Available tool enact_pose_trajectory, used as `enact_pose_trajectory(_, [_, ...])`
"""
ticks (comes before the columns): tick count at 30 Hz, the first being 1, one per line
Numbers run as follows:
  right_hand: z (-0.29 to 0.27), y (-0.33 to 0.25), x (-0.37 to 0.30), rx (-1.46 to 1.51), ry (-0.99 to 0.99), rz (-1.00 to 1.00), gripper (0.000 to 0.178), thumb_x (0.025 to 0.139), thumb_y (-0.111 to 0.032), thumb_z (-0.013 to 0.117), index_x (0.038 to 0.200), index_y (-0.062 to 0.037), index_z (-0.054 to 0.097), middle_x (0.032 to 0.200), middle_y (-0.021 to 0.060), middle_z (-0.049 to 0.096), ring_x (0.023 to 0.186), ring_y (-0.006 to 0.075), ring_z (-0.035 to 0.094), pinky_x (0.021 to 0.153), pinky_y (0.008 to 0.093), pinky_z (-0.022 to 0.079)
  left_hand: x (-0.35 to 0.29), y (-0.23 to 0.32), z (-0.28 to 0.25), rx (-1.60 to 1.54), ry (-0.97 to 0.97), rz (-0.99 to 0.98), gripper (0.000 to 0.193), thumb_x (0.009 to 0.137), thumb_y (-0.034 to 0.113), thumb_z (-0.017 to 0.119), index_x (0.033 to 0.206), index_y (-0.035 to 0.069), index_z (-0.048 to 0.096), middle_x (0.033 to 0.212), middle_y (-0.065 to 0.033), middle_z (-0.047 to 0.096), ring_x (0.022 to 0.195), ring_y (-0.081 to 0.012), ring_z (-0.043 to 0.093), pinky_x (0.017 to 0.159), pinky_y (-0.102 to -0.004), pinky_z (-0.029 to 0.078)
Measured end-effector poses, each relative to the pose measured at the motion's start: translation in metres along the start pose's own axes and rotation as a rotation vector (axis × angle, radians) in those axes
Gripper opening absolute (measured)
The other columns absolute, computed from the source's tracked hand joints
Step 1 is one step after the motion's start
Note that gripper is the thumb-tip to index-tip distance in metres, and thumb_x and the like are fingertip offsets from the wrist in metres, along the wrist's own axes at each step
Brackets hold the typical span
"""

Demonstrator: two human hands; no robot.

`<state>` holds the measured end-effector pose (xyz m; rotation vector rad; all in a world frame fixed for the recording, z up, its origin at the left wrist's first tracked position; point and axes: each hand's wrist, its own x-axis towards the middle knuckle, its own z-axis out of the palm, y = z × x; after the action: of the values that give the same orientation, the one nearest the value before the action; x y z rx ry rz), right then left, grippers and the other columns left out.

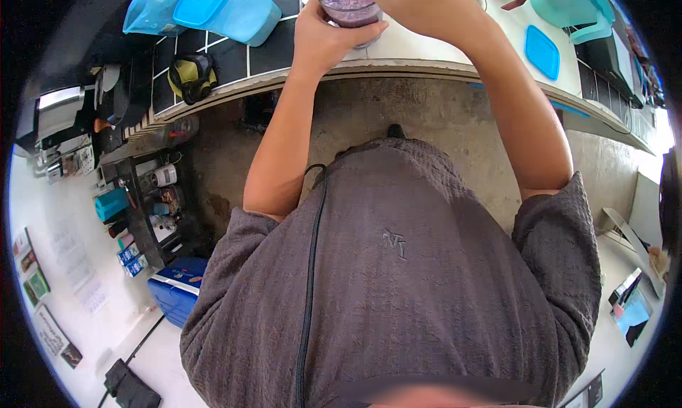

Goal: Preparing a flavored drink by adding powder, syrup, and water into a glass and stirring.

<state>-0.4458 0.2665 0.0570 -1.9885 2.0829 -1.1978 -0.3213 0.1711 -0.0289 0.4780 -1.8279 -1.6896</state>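
A clear glass (364, 41) with a frothy, lumpy purple mixture (349, 16) stands at the counter's front part, at the top of the view. My left hand (321, 41) is wrapped round the glass, its thumb along the near side. Over the glass's mouth is my right hand (420, 3), bent downward with its fingers closed. The upper edge cuts off most of those fingers, and what they hold is hidden. A small reddish bit shows at the glass's rim beside them.
Left on the black-tiled counter (273, 56) are blue plastic containers (245, 17) and a black-and-yellow item (192, 78). At right lie a blue lid (542, 52) and a teal pitcher (565, 4). A blue cooler box (174, 292) stands behind me at left.
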Motion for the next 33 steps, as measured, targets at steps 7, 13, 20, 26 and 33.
enact_pose_trajectory(7, [-0.005, -0.003, 0.005, -0.016, 0.063, -0.153, 0.033, 0.093, -0.023, 0.051, 0.075, 0.0045, 0.057, 0.071, 0.0258, 0.059, 0.067, 0.0432, 0.058, 0.060, 0.0456, 0.044, -0.001, -0.003, 0.004, 0.020, 0.053, -0.002, 0.069, 0.057, 0.015, 0.089, 0.114, -0.001, 0.055, 0.104, -0.0067, 0.063, 0.094, -0.0155, 0.061, 0.084, -0.0301, 0.049])
enact_pose_trajectory(13, [-0.002, -0.009, 0.001, 0.041, -0.042, 0.012, 0.031, 0.093, -0.023, 0.053, 0.077, 0.0035, 0.057, 0.072, 0.0246, 0.060, 0.069, 0.0428, 0.058, 0.060, 0.0453, 0.045, -0.002, -0.021, -0.001, 0.077, -0.013, 0.038, 0.067, 0.061, 0.018, 0.087, 0.115, 0.000, 0.052, 0.108, -0.0100, 0.062, 0.098, -0.0174, 0.061, 0.085, -0.0303, 0.049])
enact_pose_trajectory(20, [0.003, -0.003, 0.000, -0.086, 0.010, -0.064, 0.031, 0.093, -0.022, 0.051, 0.076, 0.0032, 0.057, 0.070, 0.0258, 0.059, 0.068, 0.0436, 0.058, 0.060, 0.0468, 0.044, -0.003, -0.024, 0.011, 0.069, 0.101, 0.155, 0.064, 0.060, 0.027, 0.089, 0.108, 0.001, 0.058, 0.101, -0.0084, 0.067, 0.092, -0.0145, 0.065, 0.081, -0.0287, 0.052])
enact_pose_trajectory(26, [-0.001, -0.010, -0.001, -0.069, 0.106, 0.030, 0.031, 0.093, -0.022, 0.051, 0.074, 0.0028, 0.057, 0.070, 0.0265, 0.058, 0.068, 0.0436, 0.058, 0.060, 0.0480, 0.044, -0.006, -0.026, 0.019, 0.149, 0.186, 0.197, 0.064, 0.059, 0.028, 0.089, 0.105, 0.002, 0.053, 0.101, -0.0112, 0.066, 0.092, -0.0175, 0.064, 0.079, -0.0298, 0.052])
enact_pose_trajectory(33, [0.004, -0.012, -0.004, -0.081, 0.043, 0.062, 0.030, 0.093, -0.021, 0.051, 0.076, 0.0029, 0.056, 0.070, 0.0256, 0.058, 0.068, 0.0430, 0.059, 0.061, 0.0472, 0.045, -0.007, -0.037, 0.037, 0.071, 0.296, 0.245, 0.072, 0.058, 0.031, 0.089, 0.107, 0.004, 0.044, 0.102, -0.0125, 0.059, 0.092, -0.0227, 0.061, 0.076, -0.0342, 0.050])
